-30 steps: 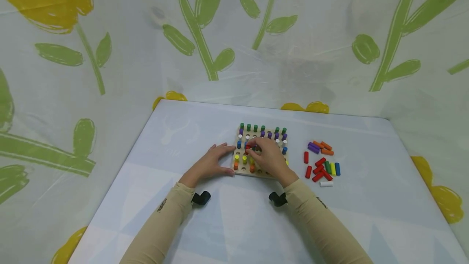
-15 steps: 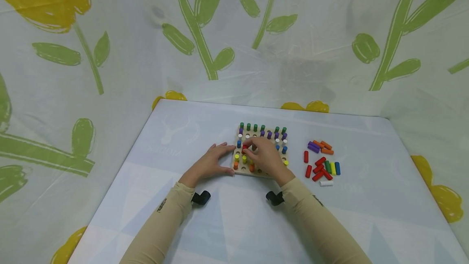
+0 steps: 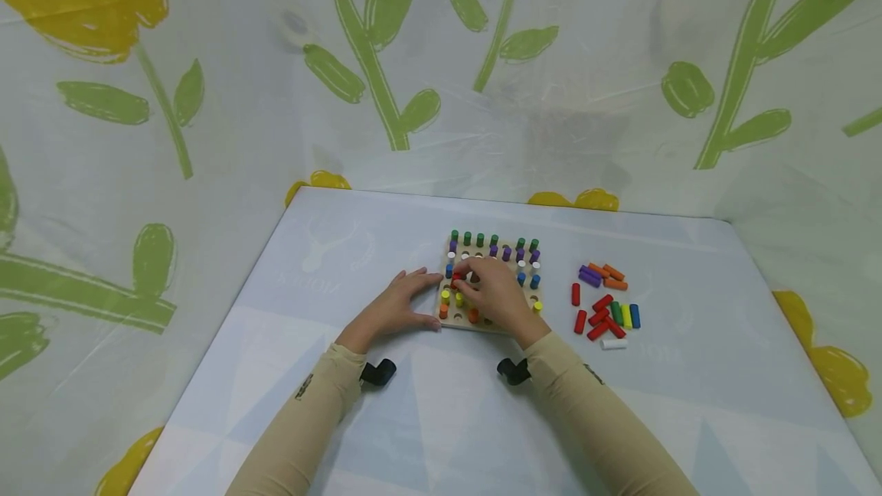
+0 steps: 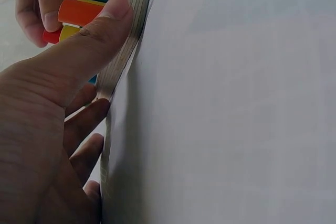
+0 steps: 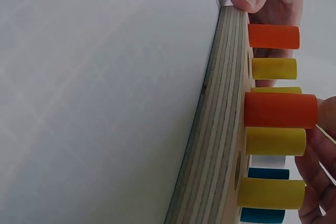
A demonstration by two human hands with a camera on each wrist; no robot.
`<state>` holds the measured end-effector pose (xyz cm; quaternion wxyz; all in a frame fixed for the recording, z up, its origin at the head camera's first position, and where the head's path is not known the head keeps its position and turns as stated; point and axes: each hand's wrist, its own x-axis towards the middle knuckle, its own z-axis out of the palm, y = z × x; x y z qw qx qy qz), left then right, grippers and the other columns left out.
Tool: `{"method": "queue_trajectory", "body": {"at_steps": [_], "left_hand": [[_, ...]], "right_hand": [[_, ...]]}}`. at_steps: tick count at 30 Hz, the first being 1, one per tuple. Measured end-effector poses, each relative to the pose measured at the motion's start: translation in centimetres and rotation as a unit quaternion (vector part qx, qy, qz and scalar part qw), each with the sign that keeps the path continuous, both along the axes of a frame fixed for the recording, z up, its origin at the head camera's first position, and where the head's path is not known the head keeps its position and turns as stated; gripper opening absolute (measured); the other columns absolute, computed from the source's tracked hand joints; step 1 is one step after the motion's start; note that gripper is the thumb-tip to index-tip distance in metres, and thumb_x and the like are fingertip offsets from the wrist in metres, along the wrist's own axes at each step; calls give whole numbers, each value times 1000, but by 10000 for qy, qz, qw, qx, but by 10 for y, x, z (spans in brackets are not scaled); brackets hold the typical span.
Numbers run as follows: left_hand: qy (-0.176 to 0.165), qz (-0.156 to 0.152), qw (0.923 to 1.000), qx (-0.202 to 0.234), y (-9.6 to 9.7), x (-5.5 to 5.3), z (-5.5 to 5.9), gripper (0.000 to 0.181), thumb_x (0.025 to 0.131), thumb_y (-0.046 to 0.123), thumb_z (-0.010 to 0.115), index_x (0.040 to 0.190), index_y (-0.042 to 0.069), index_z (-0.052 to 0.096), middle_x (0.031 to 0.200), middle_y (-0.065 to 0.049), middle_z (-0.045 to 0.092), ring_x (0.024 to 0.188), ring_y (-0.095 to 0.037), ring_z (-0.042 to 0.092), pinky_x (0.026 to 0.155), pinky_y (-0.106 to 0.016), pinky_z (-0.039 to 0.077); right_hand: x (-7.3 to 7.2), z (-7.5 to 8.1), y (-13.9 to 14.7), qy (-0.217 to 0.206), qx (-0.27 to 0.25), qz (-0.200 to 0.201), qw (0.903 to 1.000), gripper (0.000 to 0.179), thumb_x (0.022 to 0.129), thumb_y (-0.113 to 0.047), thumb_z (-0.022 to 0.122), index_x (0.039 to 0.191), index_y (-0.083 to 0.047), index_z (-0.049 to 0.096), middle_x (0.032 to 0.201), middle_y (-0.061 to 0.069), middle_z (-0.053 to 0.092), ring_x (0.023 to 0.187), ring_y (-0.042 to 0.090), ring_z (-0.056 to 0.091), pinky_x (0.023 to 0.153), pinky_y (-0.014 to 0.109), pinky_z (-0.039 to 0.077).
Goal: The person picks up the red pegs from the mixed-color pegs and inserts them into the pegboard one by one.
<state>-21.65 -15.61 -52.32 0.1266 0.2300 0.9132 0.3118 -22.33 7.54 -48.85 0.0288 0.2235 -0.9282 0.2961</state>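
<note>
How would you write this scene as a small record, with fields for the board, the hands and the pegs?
Board: wooden, layered edge, flat on the table
Left hand: thumb at the board's near left corner, fingers by its left side
Right hand: pinches a red peg at the board; whether it sits in a hole is unclear
Farthest row: green pegs
Nearest row: orange pegs
Loose pegs: right of the board; red, orange, purple, green, yellow, blue, white
</note>
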Motion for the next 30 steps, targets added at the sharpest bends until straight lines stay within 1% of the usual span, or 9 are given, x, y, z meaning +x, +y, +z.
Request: {"method": "queue_trajectory", "body": {"at_steps": [5, 10, 14, 19, 22, 26, 30], "left_hand": [[82, -69, 9999, 41, 0, 0, 1, 92, 80, 48, 84, 156, 16, 43, 161, -4, 41, 154, -24, 23, 128, -45, 5], [122, -70, 9999, 49, -1, 0, 1, 92, 79, 49, 85, 155, 16, 44, 160, -4, 41, 154, -24, 23, 128, -45, 5], [125, -80, 9999, 61, -1, 0, 0, 92, 80, 49, 85, 155, 16, 44, 160, -4, 42, 154, -24, 23, 128, -45, 5], [105, -96, 9998, 100, -2, 1, 0, 91, 80, 48, 85, 155, 16, 44, 160, -3, 42, 154, -23, 23, 128, -45, 5], [117, -112, 9998, 111, -2, 1, 1, 91, 80, 48, 85, 155, 15, 44, 160, -3, 42, 154, -23, 24, 128, -45, 5], [149, -127, 9997, 130, -2, 1, 1, 92, 80, 48, 85, 155, 14, 45, 160, -4, 42, 154, -24, 23, 128, -46, 5], [73, -80, 9999, 112, -1, 1, 0, 93, 80, 48, 85, 155, 15, 44, 160, -4, 41, 154, -23, 22, 128, -45, 4]], "right_hand": [[0, 0, -1, 77, 83, 17, 9999, 18, 98, -24, 71, 112, -14, 73, 103, -1, 73, 90, 16, 61, 83, 35, 54], [-2, -3, -3, 144, 62, 80, 9998, 16, 97, -22, 72, 111, -14, 73, 102, -3, 74, 91, 16, 62, 86, 38, 52], [-3, -6, -5, 190, 39, 133, 9997, 15, 96, -22, 73, 110, -16, 74, 101, -5, 74, 90, 14, 62, 90, 40, 50], [-5, -8, -6, 272, 31, 180, 9995, 15, 96, -22, 74, 109, -16, 74, 100, -4, 74, 88, 15, 63, 92, 43, 48], [-5, -8, -7, 249, 74, 159, 9995, 15, 96, -23, 74, 109, -17, 74, 100, -4, 74, 89, 15, 63, 94, 45, 47], [-6, -9, -9, 194, 149, 99, 9997, 16, 96, -24, 74, 110, -18, 74, 101, -5, 74, 92, 15, 62, 99, 50, 45], [-6, -9, -10, 152, 236, 58, 9996, 16, 96, -24, 73, 111, -18, 74, 101, -4, 73, 91, 16, 61, 96, 47, 46]]}}
